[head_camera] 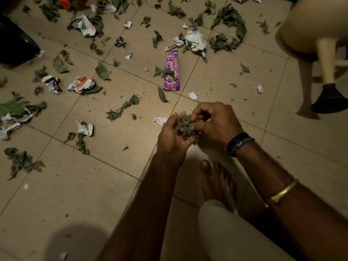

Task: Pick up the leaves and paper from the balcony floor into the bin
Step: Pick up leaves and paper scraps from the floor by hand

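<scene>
Where the two hands meet above the tiled floor [113, 185], a clump of dried leaves [185, 126] sits between them. The left hand [172, 140] lies palm up, fingers curled into a cup under the clump. The right hand [214, 123] comes over the top, thumb and fingertips pinching into the same leaves. The right forearm carries a black wristband [238, 144] and, further up, a gold bangle [282, 192]. Below the hands a bare foot [216, 181] rests on the tiles.

More litter lies scattered beyond the hands. A purple JimJam wrapper [171, 72] lies flat near a tile seam, and past it is a crumpled newspaper ball [194, 41] with curled leaves just beside it. Another crumpled sheet [82, 84] lies to the left, a trail of leaves [122, 108] is nearer the hands, and a small white scrap [160, 120] is partly hidden behind the left fingers.

A dark container [15, 40] stands at the upper left edge (possibly the bin, though too dim to be sure). At the upper right is a cream plastic chair leg [324, 59] with a black foot cap [329, 99].
</scene>
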`<state>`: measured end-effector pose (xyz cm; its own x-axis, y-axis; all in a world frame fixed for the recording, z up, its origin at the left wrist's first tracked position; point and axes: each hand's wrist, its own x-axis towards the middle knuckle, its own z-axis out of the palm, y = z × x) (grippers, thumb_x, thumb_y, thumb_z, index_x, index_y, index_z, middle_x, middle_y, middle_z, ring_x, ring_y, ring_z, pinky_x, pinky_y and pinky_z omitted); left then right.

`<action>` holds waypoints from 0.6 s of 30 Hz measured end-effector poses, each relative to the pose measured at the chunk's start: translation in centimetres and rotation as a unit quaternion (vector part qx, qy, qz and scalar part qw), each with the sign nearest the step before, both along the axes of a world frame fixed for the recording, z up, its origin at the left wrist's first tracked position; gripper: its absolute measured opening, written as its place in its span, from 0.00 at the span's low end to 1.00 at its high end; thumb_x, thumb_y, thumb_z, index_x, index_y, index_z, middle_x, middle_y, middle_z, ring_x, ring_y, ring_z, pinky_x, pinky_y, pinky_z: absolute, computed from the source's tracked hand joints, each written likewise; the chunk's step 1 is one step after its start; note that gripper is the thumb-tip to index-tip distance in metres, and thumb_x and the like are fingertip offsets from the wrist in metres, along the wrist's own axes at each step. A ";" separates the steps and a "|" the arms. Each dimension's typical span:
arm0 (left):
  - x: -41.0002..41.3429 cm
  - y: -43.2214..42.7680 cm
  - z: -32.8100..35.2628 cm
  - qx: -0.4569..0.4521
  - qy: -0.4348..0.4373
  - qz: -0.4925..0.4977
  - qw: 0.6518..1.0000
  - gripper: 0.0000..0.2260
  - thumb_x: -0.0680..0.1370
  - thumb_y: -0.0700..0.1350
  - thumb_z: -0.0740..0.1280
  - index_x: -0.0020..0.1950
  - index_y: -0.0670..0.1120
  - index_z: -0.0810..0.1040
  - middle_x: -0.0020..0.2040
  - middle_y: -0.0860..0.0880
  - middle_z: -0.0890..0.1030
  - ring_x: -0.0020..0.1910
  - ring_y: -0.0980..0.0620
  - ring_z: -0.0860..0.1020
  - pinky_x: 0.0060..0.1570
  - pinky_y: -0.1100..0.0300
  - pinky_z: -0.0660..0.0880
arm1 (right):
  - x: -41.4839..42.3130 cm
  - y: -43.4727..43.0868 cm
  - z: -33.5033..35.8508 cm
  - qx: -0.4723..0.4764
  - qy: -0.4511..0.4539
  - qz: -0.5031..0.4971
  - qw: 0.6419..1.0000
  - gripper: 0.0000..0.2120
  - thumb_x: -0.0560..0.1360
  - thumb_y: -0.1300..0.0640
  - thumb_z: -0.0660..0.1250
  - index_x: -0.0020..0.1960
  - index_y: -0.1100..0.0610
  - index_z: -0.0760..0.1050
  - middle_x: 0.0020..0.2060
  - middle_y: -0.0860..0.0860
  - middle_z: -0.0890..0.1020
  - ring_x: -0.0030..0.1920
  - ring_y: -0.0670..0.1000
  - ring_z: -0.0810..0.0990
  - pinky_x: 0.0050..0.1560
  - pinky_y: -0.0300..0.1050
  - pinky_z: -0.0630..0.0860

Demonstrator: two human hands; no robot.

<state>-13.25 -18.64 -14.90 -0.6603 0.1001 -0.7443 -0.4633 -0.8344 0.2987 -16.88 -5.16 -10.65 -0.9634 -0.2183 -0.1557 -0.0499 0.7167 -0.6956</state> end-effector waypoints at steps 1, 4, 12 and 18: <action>0.0 0.4 0.0 0.011 0.006 -0.014 1.000 0.20 0.82 0.50 0.62 0.68 0.38 0.75 0.64 0.37 0.79 0.64 0.40 0.78 0.67 0.41 0.72 | 0.0 -0.4 0.1 0.010 0.013 0.002 1.000 0.09 0.67 0.60 0.79 0.40 0.50 0.81 0.33 0.41 0.81 0.37 0.38 0.80 0.38 0.27 0.73; -0.3 0.9 0.4 0.039 0.013 -0.013 0.999 0.21 0.82 0.47 0.61 0.71 0.36 0.72 0.65 0.37 0.79 0.64 0.41 0.78 0.66 0.45 0.73 | -0.5 -1.0 0.5 -0.006 -0.007 0.006 1.000 0.13 0.66 0.63 0.79 0.43 0.50 0.79 0.35 0.43 0.82 0.37 0.40 0.81 0.38 0.29 0.76; -1.5 -1.4 1.6 0.059 0.017 0.037 0.997 0.17 0.80 0.43 0.65 0.67 0.38 0.73 0.50 0.40 0.81 0.52 0.44 0.81 0.55 0.48 0.81 | -5.8 1.6 -0.4 -0.037 0.011 -0.120 0.992 0.09 0.74 0.63 0.72 0.51 0.52 0.84 0.43 0.44 0.84 0.43 0.41 0.83 0.48 0.39 0.82; -1.3 -3.2 1.3 0.045 0.023 0.052 0.997 0.24 0.80 0.45 0.65 0.74 0.37 0.70 0.55 0.40 0.80 0.55 0.44 0.80 0.54 0.48 0.81 | -7.9 -1.7 -5.8 0.132 0.030 -0.010 0.991 0.05 0.74 0.55 0.72 0.49 0.53 0.83 0.47 0.53 0.84 0.47 0.54 0.81 0.47 0.46 0.78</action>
<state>-14.59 -21.88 -13.59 -0.7041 0.0952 -0.7037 -0.3605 -0.9017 0.2388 -24.79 -6.81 -16.50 -0.9764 -0.1576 -0.1478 -0.0683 0.8741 -0.4809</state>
